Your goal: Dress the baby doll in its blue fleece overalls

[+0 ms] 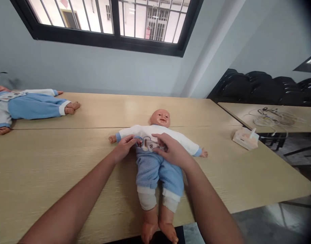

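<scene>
1. Head view, step in hand: dressing work at the waist of the doll, judged from grip; left hand pinching the hem of the blue trousers, right hand laid flat with fingers spread over the white top.
2. Head view, next move: likely calls for an even, two-sided pull along the body (a judgement only).
3. Head view, place and axis: lying face up at mid-table, head toward the window wall, bare feet past the near edge; long axis running away from the wearer.
4. Head view, surroundings: second doll far left, tissue box right.
</scene>
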A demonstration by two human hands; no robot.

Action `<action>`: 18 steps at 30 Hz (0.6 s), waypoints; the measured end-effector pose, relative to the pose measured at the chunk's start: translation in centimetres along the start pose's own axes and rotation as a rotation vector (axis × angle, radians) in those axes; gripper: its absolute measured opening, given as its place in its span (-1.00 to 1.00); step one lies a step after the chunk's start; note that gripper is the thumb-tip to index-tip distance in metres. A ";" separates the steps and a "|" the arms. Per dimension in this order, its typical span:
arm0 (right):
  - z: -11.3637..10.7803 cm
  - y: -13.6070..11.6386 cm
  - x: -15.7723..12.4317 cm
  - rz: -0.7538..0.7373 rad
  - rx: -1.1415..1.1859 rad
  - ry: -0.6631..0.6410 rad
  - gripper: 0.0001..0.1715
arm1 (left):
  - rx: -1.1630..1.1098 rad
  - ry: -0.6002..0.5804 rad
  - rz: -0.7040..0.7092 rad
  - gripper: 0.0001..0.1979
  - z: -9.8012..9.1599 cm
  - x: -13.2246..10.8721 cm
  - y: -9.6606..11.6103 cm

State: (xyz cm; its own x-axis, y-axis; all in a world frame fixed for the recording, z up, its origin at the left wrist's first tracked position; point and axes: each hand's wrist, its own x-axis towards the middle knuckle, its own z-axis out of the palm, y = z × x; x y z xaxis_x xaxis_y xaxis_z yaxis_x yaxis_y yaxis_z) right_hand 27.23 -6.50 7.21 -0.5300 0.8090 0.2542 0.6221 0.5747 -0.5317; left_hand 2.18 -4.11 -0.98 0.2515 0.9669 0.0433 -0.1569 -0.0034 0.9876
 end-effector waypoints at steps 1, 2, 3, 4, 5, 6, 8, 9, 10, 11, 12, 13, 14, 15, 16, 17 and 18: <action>0.0 -0.1 -0.1 0.015 -0.006 -0.015 -0.45 | -0.090 0.047 0.004 -0.68 0.3 0.1 -0.1; -0.1 -0.1 -0.1 0.019 -0.010 -0.037 -0.44 | -0.173 0.086 -0.007 -0.69 0.6 0.1 -0.2; -0.1 -0.1 -0.1 0.018 -0.011 -0.063 -0.47 | -0.234 0.114 -0.030 -0.71 0.9 0.2 -0.3; -0.2 -0.1 -0.1 0.013 -0.008 -0.089 -0.52 | -0.269 0.132 -0.056 -0.72 1.1 0.3 -0.4; -0.2 -0.1 -0.1 0.002 -0.002 -0.111 -0.59 | -0.282 0.141 -0.083 -0.73 1.2 0.4 -0.5; -0.2 -0.1 -0.1 -0.011 0.005 -0.125 -0.66 | -0.280 0.142 -0.106 -0.74 1.2 0.4 -0.6; -0.3 -0.1 -0.1 -0.033 0.024 -0.140 -0.77 | -0.259 0.126 -0.132 -0.79 1.0 0.6 -0.6; -0.3 -0.1 -0.1 -0.039 0.031 -0.142 -0.80 | -0.246 0.113 -0.133 -0.82 0.8 0.6 -0.6; -0.3 -0.1 -0.1 -0.040 0.035 -0.140 -0.82 | -0.232 0.101 -0.128 -0.84 0.6 0.7 -0.5; -0.3 -0.1 -0.1 -0.035 0.038 -0.137 -0.83 | -0.215 0.093 -0.118 -0.85 0.4 0.7 -0.5; -0.4 -0.1 -0.1 -0.026 0.040 -0.135 -0.84 | -0.195 0.091 -0.104 -0.85 0.3 0.8 -0.5; -0.4 -0.1 -0.1 -0.016 0.043 -0.133 -0.85 | -0.170 0.095 -0.087 -0.84 0.2 0.8 -0.5; -0.4 -0.1 -0.1 -0.008 0.047 -0.132 -0.85 | -0.138 0.106 -0.069 -0.84 0.2 0.8 -0.6; -0.4 -0.1 -0.1 0.000 0.054 -0.133 -0.84 | -0.100 0.126 -0.047 -0.85 0.1 0.8 -0.6; -0.5 -0.1 0.0 0.006 0.063 -0.134 -0.83 | -0.055 0.158 -0.022 -0.85 0.1 0.8 -0.7; -0.5 -0.1 0.0 0.013 0.072 -0.137 -0.83 | -0.004 0.206 0.005 -0.85 0.1 0.8 -0.8; -0.5 -0.1 0.0 0.022 0.079 -0.141 -0.82 | 0.050 0.268 0.036 -0.83 0.1 0.7 -0.8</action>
State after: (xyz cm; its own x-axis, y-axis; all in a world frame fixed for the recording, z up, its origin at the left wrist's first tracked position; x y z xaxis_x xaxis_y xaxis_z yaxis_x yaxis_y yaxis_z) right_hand 27.43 -6.53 7.66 -0.5959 0.7926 0.1292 0.5898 0.5411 -0.5995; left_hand 2.55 -3.46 -1.77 -0.0163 0.9989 0.0435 -0.1125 -0.0451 0.9926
